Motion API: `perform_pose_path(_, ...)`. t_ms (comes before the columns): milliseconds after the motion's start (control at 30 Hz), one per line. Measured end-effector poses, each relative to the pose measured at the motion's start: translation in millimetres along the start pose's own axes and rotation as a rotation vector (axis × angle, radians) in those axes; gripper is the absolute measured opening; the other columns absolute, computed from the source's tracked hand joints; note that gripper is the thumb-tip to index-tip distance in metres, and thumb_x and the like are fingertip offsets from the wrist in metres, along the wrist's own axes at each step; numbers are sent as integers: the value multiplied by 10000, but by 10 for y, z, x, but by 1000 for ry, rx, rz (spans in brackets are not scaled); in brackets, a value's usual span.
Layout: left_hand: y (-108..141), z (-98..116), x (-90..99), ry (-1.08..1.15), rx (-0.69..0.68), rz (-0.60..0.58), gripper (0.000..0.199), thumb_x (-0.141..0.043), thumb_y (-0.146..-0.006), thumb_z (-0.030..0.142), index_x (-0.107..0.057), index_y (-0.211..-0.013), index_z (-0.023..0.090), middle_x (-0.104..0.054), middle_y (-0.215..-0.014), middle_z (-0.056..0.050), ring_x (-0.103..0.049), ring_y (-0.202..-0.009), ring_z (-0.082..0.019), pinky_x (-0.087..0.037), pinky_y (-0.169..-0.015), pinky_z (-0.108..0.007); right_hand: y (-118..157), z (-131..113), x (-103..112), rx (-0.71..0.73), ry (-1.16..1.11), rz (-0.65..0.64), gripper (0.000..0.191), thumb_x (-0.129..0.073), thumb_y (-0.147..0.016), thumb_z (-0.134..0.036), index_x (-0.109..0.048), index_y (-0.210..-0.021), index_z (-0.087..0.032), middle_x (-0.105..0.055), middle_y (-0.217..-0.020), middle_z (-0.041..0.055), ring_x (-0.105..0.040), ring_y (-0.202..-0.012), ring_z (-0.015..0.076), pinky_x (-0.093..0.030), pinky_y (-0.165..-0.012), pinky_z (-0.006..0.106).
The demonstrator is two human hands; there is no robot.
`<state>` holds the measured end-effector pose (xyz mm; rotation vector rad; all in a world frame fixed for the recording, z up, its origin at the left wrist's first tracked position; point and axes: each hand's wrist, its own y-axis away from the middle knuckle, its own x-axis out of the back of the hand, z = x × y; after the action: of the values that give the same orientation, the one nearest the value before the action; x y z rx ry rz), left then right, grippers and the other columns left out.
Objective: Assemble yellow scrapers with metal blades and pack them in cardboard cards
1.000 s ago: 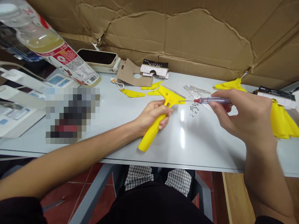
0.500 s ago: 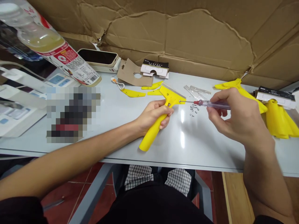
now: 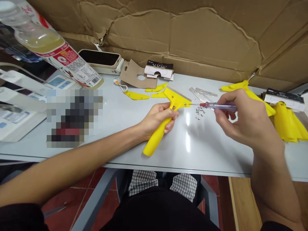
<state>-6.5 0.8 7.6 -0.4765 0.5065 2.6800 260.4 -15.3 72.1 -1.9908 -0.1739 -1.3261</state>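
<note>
My left hand (image 3: 160,120) is wrapped round the neck of a yellow scraper (image 3: 155,139), whose wide head points away from me with a metal blade (image 3: 178,92) along its far edge. Between the fingers of my right hand (image 3: 243,118) is a screwdriver (image 3: 220,106) with a clear purplish handle and a red collar. Its tip meets the right part of the scraper head, at a small screw. Just right of the head lie several loose screws and nuts (image 3: 199,111) and a few flat metal blades (image 3: 205,92).
Yellow strips (image 3: 137,95) lie behind the scraper. More yellow scraper parts (image 3: 288,123) and a small black-and-white box (image 3: 285,98) are at right. Further back are an opened box (image 3: 158,69), a cardboard piece (image 3: 137,75) and a phone (image 3: 101,58). A bottle (image 3: 69,59) leans at left.
Almost nothing differs. The screwdriver's tip stays on the scraper head, and my right hand has shifted very slightly. The left hand keeps its hold.
</note>
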Motion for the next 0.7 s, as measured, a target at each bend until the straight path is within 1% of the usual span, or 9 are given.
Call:
perform_pose_path(67,-4,0,1,1,3,2,189,-745,-758,270,-576,-729,192,-489,-430,50,-393,-326,-64,-314,-345,-191,-11,5,-6,36,29,36,130,-692,-985,-289,-629,-1094,-257,-745,-860,8,-664,-631,187,-476,-595,335)
perform_pose_path(167,-1,2,2,-4,7,4,192,-749,-754,271,-574,-742,193,-489,-430,51,-390,-325,-66,-311,-341,-192,-28,16,-6,63,115,91,101,-702,-1018,-340,-660,-1033,-250,-714,-729,-5,-644,-583,185,-445,-579,338)
perform_pose_path(233,4,3,3,-10,10,-3,197,-751,-754,270,-567,-755,197,-498,-430,49,-397,-324,-70,-313,-340,-194,-35,23,-6,61,147,81,136,-662,-1042,-346,-649,-948,-248,-655,-635,-10,-610,-535,191,-408,-554,351)
perform_pose_path(267,6,2,3,-12,11,-3,198,-750,-755,269,-565,-757,198,-500,-431,48,-398,-324,-71,-313,-340,-195,-35,25,-6,52,142,64,149,-649,-1044,-352,-642,-939,-246,-641,-620,-11,-606,-524,194,-402,-549,356)
perform_pose_path(333,6,0,4,-12,12,0,193,-746,-758,267,-566,-757,198,-498,-431,47,-395,-323,-70,-310,-340,-197,-30,24,-6,21,84,30,132,-675,-1001,-358,-638,-1015,-232,-670,-679,0,-634,-541,202,-423,-550,360)
perform_pose_path(400,4,-4,4,-10,11,3,190,-745,-761,266,-569,-751,196,-496,-433,46,-396,-322,-70,-311,-340,-198,-20,18,-5,-5,5,9,234,-722,-927,-322,-616,-1113,-229,-714,-810,20,-665,-582,205,-459,-562,361)
perform_pose_path(467,0,-9,8,-9,11,2,187,-746,-764,262,-571,-750,196,-499,-436,45,-401,-322,-71,-315,-342,-200,-10,7,-2,-5,-31,3,250,-722,-891,-249,-595,-1107,-251,-722,-883,23,-670,-609,204,-473,-571,360)
perform_pose_path(567,-5,-16,16,-2,7,-6,180,-742,-770,259,-575,-747,195,-504,-436,44,-400,-323,-69,-313,-346,-198,-10,-5,-2,16,-9,1,156,-690,-934,-208,-598,-1039,-276,-737,-881,14,-683,-639,212,-478,-590,362)
perform_pose_path(700,-4,-10,10,-4,9,-3,182,-738,-772,264,-571,-743,197,-498,-432,46,-398,-329,-67,-316,-351,-193,-29,10,-11,49,70,66,80,-710,-1004,-316,-641,-1016,-279,-741,-786,5,-688,-625,211,-481,-594,362)
